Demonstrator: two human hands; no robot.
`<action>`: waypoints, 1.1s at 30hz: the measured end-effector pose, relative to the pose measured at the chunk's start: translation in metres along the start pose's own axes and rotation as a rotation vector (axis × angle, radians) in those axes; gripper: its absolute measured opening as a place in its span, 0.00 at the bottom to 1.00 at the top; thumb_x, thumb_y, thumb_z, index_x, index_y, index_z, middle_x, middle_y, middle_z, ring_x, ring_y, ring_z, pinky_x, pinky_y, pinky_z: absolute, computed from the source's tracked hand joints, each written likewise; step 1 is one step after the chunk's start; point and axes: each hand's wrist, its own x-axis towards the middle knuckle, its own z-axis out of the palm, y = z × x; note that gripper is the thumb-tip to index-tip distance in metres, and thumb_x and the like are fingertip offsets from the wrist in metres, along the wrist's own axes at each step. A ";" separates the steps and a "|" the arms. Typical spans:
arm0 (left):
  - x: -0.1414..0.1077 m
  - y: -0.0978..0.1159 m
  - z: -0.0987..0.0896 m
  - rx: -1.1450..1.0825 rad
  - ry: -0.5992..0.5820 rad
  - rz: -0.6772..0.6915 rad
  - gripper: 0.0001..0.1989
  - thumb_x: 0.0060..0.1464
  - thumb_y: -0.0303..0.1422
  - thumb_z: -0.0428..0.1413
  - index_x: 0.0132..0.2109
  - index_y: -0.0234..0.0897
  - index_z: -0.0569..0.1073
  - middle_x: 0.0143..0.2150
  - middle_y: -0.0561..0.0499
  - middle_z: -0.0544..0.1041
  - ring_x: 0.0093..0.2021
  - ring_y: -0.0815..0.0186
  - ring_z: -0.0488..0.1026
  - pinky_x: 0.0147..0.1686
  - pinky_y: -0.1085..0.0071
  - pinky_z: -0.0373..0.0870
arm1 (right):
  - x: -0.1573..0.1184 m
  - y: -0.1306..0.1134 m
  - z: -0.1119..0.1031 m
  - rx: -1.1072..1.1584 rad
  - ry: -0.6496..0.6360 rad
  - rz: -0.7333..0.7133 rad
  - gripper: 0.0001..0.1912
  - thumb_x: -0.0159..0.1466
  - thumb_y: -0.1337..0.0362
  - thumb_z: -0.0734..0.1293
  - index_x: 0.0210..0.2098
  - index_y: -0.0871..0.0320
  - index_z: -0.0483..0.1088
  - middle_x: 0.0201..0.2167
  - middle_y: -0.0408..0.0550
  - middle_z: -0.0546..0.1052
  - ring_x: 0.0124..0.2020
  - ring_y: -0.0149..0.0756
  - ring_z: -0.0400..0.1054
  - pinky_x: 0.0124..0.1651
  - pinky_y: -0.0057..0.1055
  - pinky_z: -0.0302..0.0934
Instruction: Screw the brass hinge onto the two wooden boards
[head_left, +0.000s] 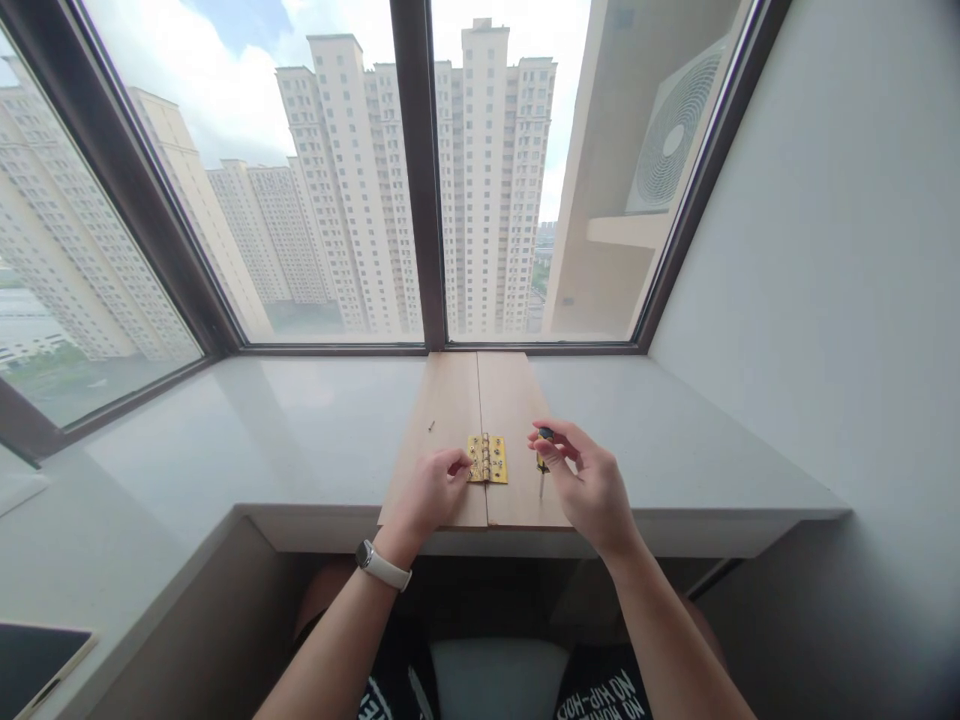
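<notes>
A brass-coloured hinge (pixel 496 470) lies across the seam between the left board (pixel 450 395) and the right board (pixel 510 395), towards their near end on the white table (pixel 322 440). The left hand (pixel 437 485) has its grip drawn together at the hinge's left edge; I can't tell whether it pinches anything. The right hand's (pixel 596 490) grip is closed around a screwdriver (pixel 544 462), right of the hinge. A loose screw (pixel 431 426) lies farther off, on the left board.

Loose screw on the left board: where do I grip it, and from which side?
Probably pinch the screw across its shank, from above and the near side: it looks slim, seems to lie flat and has bare board around it.
</notes>
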 end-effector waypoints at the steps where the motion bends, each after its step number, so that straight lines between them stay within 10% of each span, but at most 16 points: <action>1: 0.000 0.000 0.001 0.003 0.003 0.011 0.09 0.62 0.31 0.53 0.38 0.39 0.79 0.36 0.48 0.82 0.37 0.61 0.78 0.40 0.68 0.72 | 0.000 0.000 0.000 -0.002 -0.001 0.000 0.16 0.69 0.51 0.66 0.49 0.53 0.76 0.43 0.53 0.81 0.43 0.45 0.76 0.48 0.42 0.71; 16: -0.002 -0.004 0.003 -0.025 0.010 0.002 0.08 0.62 0.31 0.53 0.37 0.39 0.78 0.36 0.49 0.82 0.37 0.62 0.78 0.39 0.69 0.71 | 0.002 -0.005 0.006 0.023 -0.023 0.004 0.15 0.70 0.52 0.66 0.50 0.53 0.75 0.44 0.54 0.81 0.43 0.44 0.76 0.49 0.42 0.71; 33: -0.003 -0.017 0.008 -0.193 0.045 -0.049 0.06 0.59 0.28 0.56 0.43 0.39 0.74 0.36 0.50 0.81 0.37 0.63 0.78 0.39 0.69 0.72 | 0.031 -0.017 0.058 0.230 -0.105 -0.075 0.14 0.70 0.54 0.66 0.51 0.53 0.73 0.46 0.53 0.81 0.47 0.43 0.77 0.50 0.41 0.71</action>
